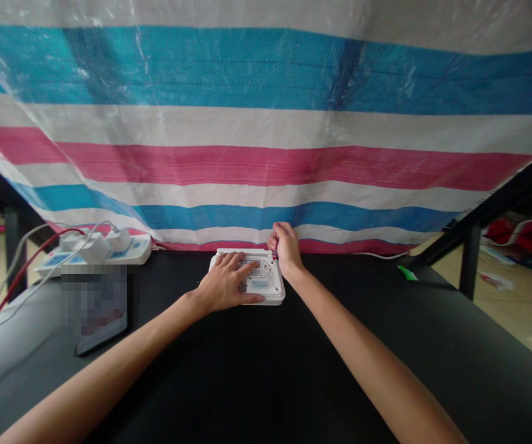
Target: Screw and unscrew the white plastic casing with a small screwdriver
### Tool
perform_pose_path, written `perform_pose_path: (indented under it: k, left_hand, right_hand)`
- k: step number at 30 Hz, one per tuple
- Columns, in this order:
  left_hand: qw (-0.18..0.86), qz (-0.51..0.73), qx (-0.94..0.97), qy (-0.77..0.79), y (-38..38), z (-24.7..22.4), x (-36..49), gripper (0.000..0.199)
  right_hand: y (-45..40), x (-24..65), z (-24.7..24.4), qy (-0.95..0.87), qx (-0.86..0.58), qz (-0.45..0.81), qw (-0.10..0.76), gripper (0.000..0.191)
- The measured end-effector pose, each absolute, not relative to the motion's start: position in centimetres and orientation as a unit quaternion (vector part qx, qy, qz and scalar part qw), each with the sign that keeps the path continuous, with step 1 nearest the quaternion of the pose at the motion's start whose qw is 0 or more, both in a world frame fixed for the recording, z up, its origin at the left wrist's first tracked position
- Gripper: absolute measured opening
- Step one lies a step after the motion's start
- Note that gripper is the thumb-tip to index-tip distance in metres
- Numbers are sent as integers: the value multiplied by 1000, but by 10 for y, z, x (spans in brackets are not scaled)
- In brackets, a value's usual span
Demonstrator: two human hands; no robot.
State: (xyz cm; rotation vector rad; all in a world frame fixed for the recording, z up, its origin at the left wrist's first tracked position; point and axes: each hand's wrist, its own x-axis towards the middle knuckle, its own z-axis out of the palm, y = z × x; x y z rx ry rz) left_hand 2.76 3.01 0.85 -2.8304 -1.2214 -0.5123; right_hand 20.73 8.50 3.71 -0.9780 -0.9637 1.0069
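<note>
A white box-like device (271,296) with vent holes and a label lies flat on the black table (247,370). Spread over its left part is my left hand (226,280), fingers apart, pressing on the top face. At the device's back right corner, my right hand (288,250) is closed around a small, dark reddish tool (275,253), whose tip points down at the corner. Most of the tool is hidden by the fingers.
On the left stands a white power strip (139,250) with plugs and red and white cables. A dark phone-like object (103,330), partly pixelated, lies before it. A green scrap (407,273) is at the right. A striped sheet (266,163) hangs behind the table.
</note>
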Motion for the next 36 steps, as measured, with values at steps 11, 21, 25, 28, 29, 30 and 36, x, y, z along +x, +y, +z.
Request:
perform_pose_path:
  k: [11, 21, 25, 28, 29, 30, 36]
  left_hand:
    - [42, -199, -902, -380, 25, 1, 26, 76]
    - [140, -233, -896, -350, 8, -14, 22, 57]
    - [139, -247, -895, -345, 9, -13, 21, 54]
    - [141, -255, -896, -335, 9, -13, 20, 52]
    - [142, -259, -896, -333, 9, -12, 20, 52]
    - [143, -262, -895, -330, 8, -13, 20, 51]
    - [143, -284, -894, -317, 9, -14, 19, 46]
  right_hand:
    - [66, 198, 25, -430, -328, 441, 717, 27]
    - [65, 192, 17, -399, -329, 397, 758, 28]
    - [63, 190, 17, -397, -349, 366, 766, 26]
    - [62, 191, 18, -399, -359, 356, 765, 26]
    - [62, 191, 18, -400, -361, 354, 765, 27]
    - [62, 192, 19, -401, -363, 351, 764, 28]
    - [60, 196, 21, -427, -379, 343, 746, 32]
